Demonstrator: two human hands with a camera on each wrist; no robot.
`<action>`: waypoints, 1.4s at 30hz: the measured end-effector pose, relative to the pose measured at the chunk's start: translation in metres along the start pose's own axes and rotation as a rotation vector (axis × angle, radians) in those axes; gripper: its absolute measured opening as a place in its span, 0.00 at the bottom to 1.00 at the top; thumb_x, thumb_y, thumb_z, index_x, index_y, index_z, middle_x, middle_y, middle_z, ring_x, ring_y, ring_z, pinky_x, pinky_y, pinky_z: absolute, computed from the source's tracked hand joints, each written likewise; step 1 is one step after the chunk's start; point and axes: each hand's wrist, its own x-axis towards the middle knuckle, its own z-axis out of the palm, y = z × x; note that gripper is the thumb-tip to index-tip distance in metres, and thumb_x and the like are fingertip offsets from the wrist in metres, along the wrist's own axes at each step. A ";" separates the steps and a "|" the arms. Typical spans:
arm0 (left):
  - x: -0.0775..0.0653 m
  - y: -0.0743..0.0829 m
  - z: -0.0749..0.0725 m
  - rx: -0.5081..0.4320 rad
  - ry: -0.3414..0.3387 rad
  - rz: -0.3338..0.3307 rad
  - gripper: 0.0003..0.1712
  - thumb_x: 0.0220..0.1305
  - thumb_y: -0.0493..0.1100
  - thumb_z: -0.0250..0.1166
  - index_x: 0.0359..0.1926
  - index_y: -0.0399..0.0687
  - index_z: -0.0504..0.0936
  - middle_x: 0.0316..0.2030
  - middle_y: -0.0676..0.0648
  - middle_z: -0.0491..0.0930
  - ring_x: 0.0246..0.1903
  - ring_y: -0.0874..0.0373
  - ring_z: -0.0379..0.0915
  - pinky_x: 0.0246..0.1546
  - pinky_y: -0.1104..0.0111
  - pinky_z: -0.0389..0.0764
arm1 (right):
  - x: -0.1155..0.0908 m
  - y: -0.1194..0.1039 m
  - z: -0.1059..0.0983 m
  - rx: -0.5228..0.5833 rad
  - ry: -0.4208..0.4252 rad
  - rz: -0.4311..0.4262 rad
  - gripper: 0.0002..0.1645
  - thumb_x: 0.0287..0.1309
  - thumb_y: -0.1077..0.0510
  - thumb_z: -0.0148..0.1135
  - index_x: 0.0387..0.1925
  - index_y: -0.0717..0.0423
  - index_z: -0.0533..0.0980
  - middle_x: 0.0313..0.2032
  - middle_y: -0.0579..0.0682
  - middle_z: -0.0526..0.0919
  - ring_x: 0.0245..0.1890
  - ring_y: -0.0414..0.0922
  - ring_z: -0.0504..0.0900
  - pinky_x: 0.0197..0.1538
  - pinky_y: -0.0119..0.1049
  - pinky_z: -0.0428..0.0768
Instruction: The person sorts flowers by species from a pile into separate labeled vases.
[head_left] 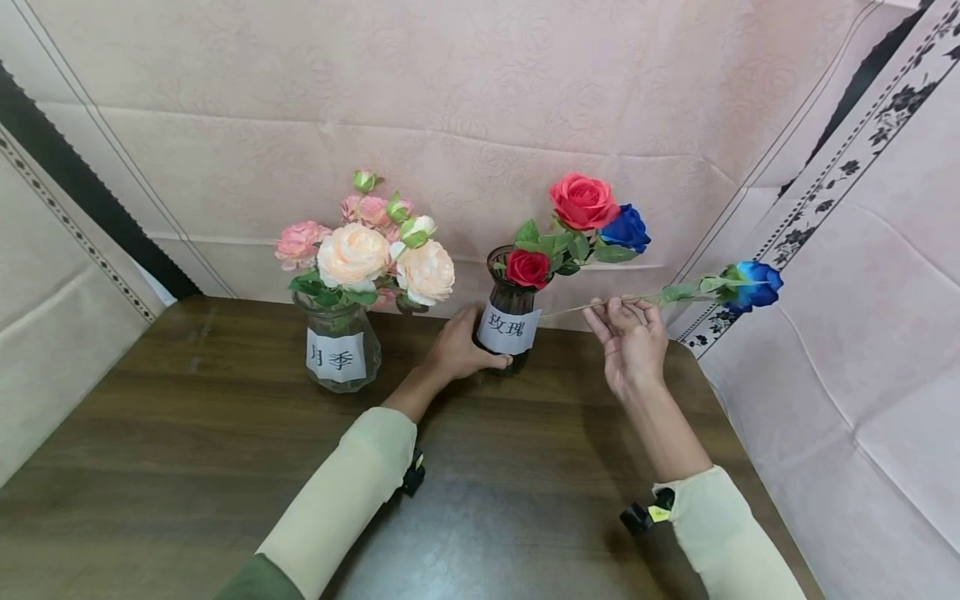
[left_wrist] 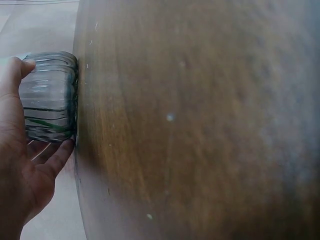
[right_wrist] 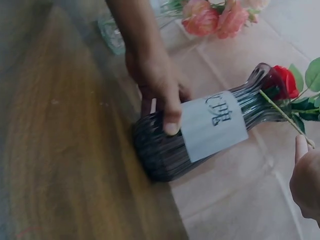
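My left hand (head_left: 459, 350) grips the lower part of a dark ribbed glass vase (head_left: 513, 298), its thumb in front. A white paper label with black characters (right_wrist: 216, 122) is on the vase. Two red roses (head_left: 583, 201) and a blue rose (head_left: 627, 229) stand in it. With its fingertips, my right hand (head_left: 636, 343) pinches the thin stem of another blue rose (head_left: 756, 286), whose bloom points right. The stem's bare end (right_wrist: 272, 104) lies beside the vase's neck, outside the mouth. In the left wrist view, fingers and thumb lie around the vase base (left_wrist: 50, 95).
A clear glass vase (head_left: 367, 354) with a label holds pink and cream flowers (head_left: 352, 257) to the left. Both vases stand near the back edge of the brown wooden table (head_left: 225, 467). Pale cloth (head_left: 450, 75) hangs behind and at both sides.
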 end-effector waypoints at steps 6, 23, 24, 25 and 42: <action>0.000 0.000 -0.001 -0.005 0.000 0.000 0.65 0.52 0.58 0.90 0.84 0.43 0.67 0.78 0.39 0.75 0.76 0.40 0.75 0.78 0.45 0.78 | 0.003 -0.005 0.015 0.047 -0.013 -0.038 0.07 0.82 0.65 0.60 0.53 0.59 0.70 0.39 0.53 0.88 0.43 0.47 0.92 0.58 0.41 0.93; -0.001 0.000 -0.001 -0.010 -0.005 0.006 0.64 0.52 0.57 0.89 0.84 0.43 0.67 0.77 0.39 0.76 0.76 0.40 0.76 0.78 0.46 0.78 | 0.014 -0.008 0.038 0.151 -0.004 -0.090 0.12 0.77 0.68 0.63 0.55 0.59 0.71 0.40 0.56 0.91 0.42 0.51 0.96 0.53 0.47 0.94; -0.001 0.000 -0.001 -0.012 -0.006 0.007 0.64 0.52 0.57 0.89 0.84 0.44 0.67 0.78 0.39 0.76 0.76 0.40 0.76 0.78 0.46 0.78 | 0.014 -0.008 0.039 0.137 -0.005 -0.098 0.12 0.77 0.68 0.63 0.54 0.58 0.72 0.41 0.56 0.91 0.42 0.51 0.96 0.52 0.47 0.94; -0.001 0.000 -0.001 -0.013 -0.006 0.008 0.64 0.52 0.57 0.89 0.84 0.44 0.67 0.78 0.39 0.76 0.76 0.40 0.76 0.78 0.46 0.78 | 0.015 -0.008 0.040 0.129 -0.006 -0.107 0.11 0.77 0.69 0.63 0.53 0.58 0.73 0.41 0.56 0.90 0.41 0.51 0.96 0.52 0.48 0.94; -0.001 0.000 -0.001 -0.007 0.002 0.003 0.65 0.51 0.58 0.90 0.83 0.43 0.68 0.78 0.39 0.76 0.76 0.40 0.75 0.79 0.46 0.77 | 0.006 0.015 0.057 -0.198 -0.071 -0.170 0.10 0.77 0.69 0.67 0.41 0.51 0.83 0.37 0.47 0.91 0.39 0.44 0.93 0.43 0.37 0.94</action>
